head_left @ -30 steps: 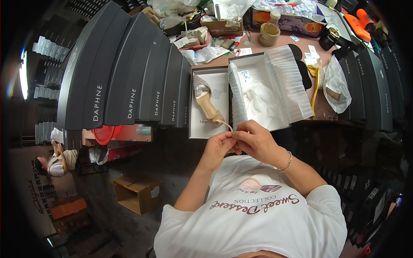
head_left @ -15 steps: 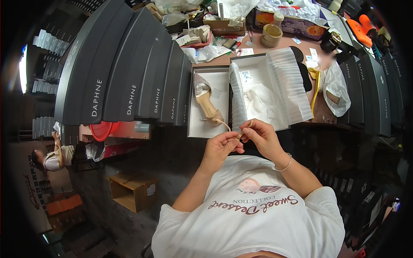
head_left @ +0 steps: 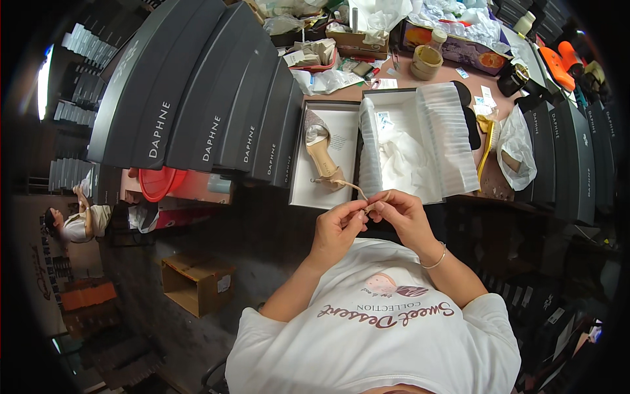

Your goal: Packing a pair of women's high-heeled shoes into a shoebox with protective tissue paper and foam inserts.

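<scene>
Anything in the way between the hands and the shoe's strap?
Nothing visible: the left hand and right hand meet with their fingers on the beige ankle strap. It runs unobstructed from the shoe in the shallow box, though fingertips hide its end.

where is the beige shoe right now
In the head view, just above centre, the shoe lies in the shallow tray, between the dark boxes on the left and the box of white tissue.

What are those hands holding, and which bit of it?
The left hand and right hand pinch the beige ankle-strap shoe by its thin strap, away from the shoe's body. The exact spot is hidden.
</scene>
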Motion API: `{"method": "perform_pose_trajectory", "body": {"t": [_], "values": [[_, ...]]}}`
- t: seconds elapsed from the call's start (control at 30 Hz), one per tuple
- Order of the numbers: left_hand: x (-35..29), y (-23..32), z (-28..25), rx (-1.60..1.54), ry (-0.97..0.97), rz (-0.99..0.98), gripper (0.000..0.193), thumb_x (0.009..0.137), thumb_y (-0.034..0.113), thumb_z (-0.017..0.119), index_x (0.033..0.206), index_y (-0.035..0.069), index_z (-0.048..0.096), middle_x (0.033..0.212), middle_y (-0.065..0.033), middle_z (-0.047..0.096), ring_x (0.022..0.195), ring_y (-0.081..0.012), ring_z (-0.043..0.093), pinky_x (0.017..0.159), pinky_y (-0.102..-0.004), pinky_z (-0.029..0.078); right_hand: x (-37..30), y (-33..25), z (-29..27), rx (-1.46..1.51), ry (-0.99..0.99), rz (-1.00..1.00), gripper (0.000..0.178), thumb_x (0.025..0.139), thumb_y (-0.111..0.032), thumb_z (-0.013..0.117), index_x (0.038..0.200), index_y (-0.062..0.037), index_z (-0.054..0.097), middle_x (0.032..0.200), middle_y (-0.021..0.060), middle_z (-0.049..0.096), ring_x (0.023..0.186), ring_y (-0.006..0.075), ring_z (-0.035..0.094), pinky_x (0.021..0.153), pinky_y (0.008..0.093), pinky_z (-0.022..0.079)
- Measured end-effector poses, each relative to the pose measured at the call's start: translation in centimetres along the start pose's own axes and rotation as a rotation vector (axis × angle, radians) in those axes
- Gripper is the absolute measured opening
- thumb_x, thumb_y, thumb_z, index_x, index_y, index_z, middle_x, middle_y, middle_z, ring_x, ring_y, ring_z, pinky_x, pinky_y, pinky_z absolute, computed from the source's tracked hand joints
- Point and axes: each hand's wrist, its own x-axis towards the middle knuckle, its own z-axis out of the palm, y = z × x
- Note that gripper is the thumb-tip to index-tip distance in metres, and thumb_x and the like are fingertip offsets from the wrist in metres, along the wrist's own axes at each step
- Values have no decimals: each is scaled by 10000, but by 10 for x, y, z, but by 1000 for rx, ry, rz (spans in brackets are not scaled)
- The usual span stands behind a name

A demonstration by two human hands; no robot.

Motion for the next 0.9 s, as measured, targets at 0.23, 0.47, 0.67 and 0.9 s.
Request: {"method": "perform_pose_trajectory", "body": {"t": [0.23,0.47,0.67,0.9], "values": [[0,0,-1,47,15,-6,232,907,24,555,1122,-43,612,893,-76,648,751,-81,602,677,-215,533,2,6,-5,115,8,64,104,896,-38,599,976,18,563,857,64,628,777,104,602,689,231,504],[1,2,-1,81,6,-13,231,901,24,567,1115,-43,620,865,-76,654,746,-77,602,659,-216,529,-1,5,-5,-14,-33,24,96,903,-37,591,983,3,557,907,47,615,805,85,602,728,209,511],[3,2,-3,7,-48,-59,258,884,9,577,1134,-45,613,886,-77,661,741,-76,598,657,-215,519,-2,0,-5,-101,-60,-5,95,896,-42,603,968,2,558,883,30,615,810,71,595,705,211,501],[6,1,-10,121,-161,-15,391,851,-27,572,1240,13,557,806,-5,595,725,-46,552,667,-204,485,1,-24,4,-1000,-285,-463,205,807,3,655,995,-13,574,862,55,625,773,128,616,689,257,500]]}}
